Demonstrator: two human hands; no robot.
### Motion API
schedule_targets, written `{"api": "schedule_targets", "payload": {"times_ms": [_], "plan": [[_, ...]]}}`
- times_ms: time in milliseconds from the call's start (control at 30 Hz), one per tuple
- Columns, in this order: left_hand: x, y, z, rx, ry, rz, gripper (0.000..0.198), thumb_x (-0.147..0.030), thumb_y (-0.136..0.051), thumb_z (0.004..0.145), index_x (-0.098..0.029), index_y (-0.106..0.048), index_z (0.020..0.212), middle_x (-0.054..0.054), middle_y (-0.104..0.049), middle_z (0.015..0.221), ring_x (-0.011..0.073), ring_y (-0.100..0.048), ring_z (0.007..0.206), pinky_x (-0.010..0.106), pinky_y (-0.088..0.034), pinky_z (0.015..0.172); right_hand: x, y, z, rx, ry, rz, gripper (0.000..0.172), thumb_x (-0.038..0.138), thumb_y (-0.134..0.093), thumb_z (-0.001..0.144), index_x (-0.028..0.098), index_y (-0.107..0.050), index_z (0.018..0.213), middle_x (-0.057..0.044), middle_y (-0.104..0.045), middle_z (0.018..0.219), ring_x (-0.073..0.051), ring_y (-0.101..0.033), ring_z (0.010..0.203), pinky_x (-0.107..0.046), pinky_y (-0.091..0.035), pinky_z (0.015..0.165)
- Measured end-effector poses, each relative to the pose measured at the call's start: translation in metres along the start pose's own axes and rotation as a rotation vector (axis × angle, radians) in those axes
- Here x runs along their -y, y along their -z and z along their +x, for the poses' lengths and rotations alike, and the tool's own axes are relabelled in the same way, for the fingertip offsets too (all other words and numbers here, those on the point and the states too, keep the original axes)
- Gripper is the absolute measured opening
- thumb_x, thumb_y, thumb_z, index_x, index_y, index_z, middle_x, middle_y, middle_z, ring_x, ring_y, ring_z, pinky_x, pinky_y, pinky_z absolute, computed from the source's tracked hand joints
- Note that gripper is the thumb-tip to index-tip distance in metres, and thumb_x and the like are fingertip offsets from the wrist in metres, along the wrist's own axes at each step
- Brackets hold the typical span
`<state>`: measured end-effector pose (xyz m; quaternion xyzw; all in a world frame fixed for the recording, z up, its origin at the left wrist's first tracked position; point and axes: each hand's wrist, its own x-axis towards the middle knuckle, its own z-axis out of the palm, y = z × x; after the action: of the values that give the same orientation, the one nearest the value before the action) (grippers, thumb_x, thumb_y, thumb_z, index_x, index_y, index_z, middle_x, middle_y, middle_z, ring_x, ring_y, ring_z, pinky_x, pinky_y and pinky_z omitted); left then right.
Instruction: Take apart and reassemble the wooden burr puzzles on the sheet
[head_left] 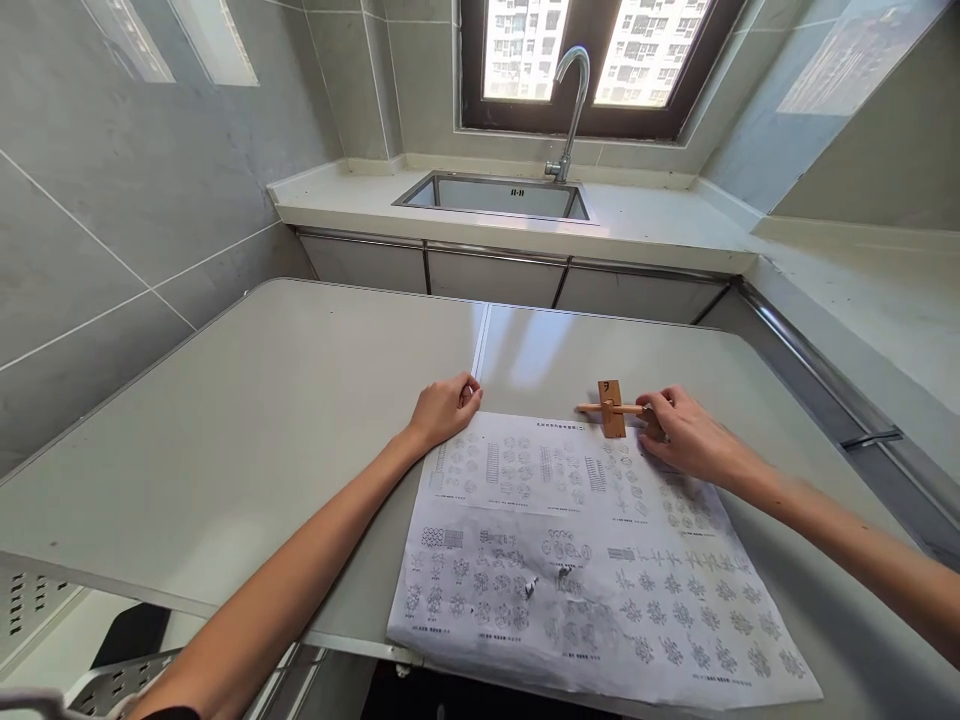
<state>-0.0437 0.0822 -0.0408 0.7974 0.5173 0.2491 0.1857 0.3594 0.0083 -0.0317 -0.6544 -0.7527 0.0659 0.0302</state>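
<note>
A large white paper sheet [585, 560] printed with many small diagrams lies on the grey table [285, 420]. My left hand [444, 408] rests at the sheet's far left corner, fingers curled down onto the edge. My right hand [686, 435] is at the sheet's far right edge, fingers closed on the end of a thin wooden stick [600, 408]. The stick passes through a small flat wooden block [611, 408] standing at the top of the sheet.
Beyond the table runs a white counter [660, 225] with a steel sink [495, 195] and a curved faucet [570, 110] under a window. Grey tiled walls stand on both sides. A perforated white rack [30, 600] shows at lower left.
</note>
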Motion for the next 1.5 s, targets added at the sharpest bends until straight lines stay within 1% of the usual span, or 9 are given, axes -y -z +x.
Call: {"api": "schedule_targets", "payload": {"times_ms": [233, 367, 600, 767, 900, 1033, 1167, 1333, 1500], "plan": [[-0.006, 0.001, -0.004, 0.007, -0.079, 0.1, 0.019, -0.033, -0.049, 0.099, -0.023, -0.064, 0.097, 0.0, -0.066, 0.074, 0.0179, -0.059, 0.063, 0.029, -0.036, 0.06, 0.003, 0.035, -0.003, -0.105, -0.101, -0.17, 0.04, 0.022, -0.06, 0.085, 0.02, -0.056, 0.125, -0.018, -0.055, 0.119, -0.032, -0.062, 0.1, -0.033, -0.049, 0.059], [-0.01, 0.001, -0.006, 0.002, -0.127, 0.15, 0.02, -0.031, -0.047, 0.1, -0.022, -0.065, 0.099, 0.002, -0.066, 0.077, 0.0193, -0.061, 0.068, 0.029, -0.036, 0.06, 0.003, 0.061, 0.0, -0.235, -0.098, -0.186, 0.032, 0.024, -0.061, 0.088, 0.02, -0.058, 0.119, -0.02, -0.051, 0.119, -0.037, -0.06, 0.104, -0.036, -0.051, 0.061], [-0.009, 0.001, -0.005, -0.038, -0.199, 0.173, 0.02, -0.029, -0.046, 0.101, -0.02, -0.064, 0.104, 0.004, -0.067, 0.08, 0.0206, -0.062, 0.071, 0.032, -0.044, 0.063, 0.024, 0.075, 0.0, -0.328, 0.248, -0.056, 0.024, 0.028, -0.051, 0.098, 0.018, -0.062, 0.117, -0.021, -0.049, 0.126, -0.03, -0.066, 0.092, -0.043, -0.056, 0.072], [-0.011, 0.0, -0.006, -0.119, -0.287, 0.182, 0.023, -0.028, -0.051, 0.1, -0.018, -0.059, 0.119, 0.015, -0.07, 0.125, 0.0311, -0.06, 0.123, 0.048, -0.048, 0.102, 0.042, 0.072, 0.002, -0.319, 0.542, -0.056, 0.026, 0.027, -0.042, 0.104, 0.02, -0.061, 0.12, -0.018, -0.055, 0.126, -0.024, -0.065, 0.084, -0.037, -0.055, 0.067], [-0.012, 0.001, -0.007, -0.194, -0.397, 0.193, 0.046, -0.031, -0.057, 0.099, -0.021, -0.046, 0.142, 0.017, -0.039, 0.167, 0.0343, -0.033, 0.154, 0.057, -0.038, 0.117, 0.057, 0.072, 0.003, -0.272, 0.799, -0.162, 0.029, 0.023, -0.036, 0.107, 0.021, -0.059, 0.124, -0.015, -0.06, 0.118, -0.021, -0.063, 0.083, -0.03, -0.05, 0.061], [-0.012, 0.004, -0.007, -0.175, -0.489, 0.203, 0.069, -0.039, -0.062, 0.098, -0.021, -0.03, 0.156, 0.02, -0.017, 0.175, 0.0352, -0.017, 0.162, 0.062, -0.026, 0.125, 0.073, 0.072, 0.002, -0.247, 0.912, -0.185, 0.031, 0.024, -0.033, 0.11, 0.021, -0.057, 0.129, -0.015, -0.063, 0.122, -0.02, -0.063, 0.085, -0.031, -0.052, 0.066], [-0.018, 0.009, -0.008, -0.097, -0.514, 0.183, 0.091, -0.047, -0.069, 0.092, -0.023, -0.017, 0.164, 0.021, -0.006, 0.177, 0.0392, -0.004, 0.164, 0.072, -0.002, 0.127, 0.087, 0.072, -0.001, -0.239, 1.001, -0.154, 0.033, 0.032, -0.033, 0.113, 0.018, -0.057, 0.129, -0.017, -0.063, 0.129, -0.019, -0.065, 0.084, -0.032, -0.054, 0.067], [-0.049, 0.016, -0.018, 0.166, -0.511, -0.065, 0.115, -0.059, -0.078, 0.083, -0.031, -0.008, 0.169, 0.016, 0.009, 0.177, 0.0396, 0.001, 0.164, 0.071, -0.006, 0.128, 0.103, 0.073, -0.002, -0.144, 1.018, 0.051, 0.034, 0.039, -0.037, 0.112, 0.019, -0.064, 0.115, -0.016, -0.064, 0.13, -0.022, -0.067, 0.091, -0.038, -0.056, 0.077], [-0.087, 0.014, -0.03, 0.52, -0.389, -0.536, 0.112, -0.067, -0.081, 0.076, -0.03, -0.027, 0.167, 0.014, -0.035, 0.17, 0.0417, -0.033, 0.156, 0.061, -0.028, 0.126, 0.113, 0.073, 0.004, -0.131, 1.034, 0.12, 0.028, 0.043, -0.045, 0.109, 0.023, -0.064, 0.113, -0.012, -0.065, 0.124, -0.026, -0.064, 0.103, -0.047, -0.054, 0.09]]}}
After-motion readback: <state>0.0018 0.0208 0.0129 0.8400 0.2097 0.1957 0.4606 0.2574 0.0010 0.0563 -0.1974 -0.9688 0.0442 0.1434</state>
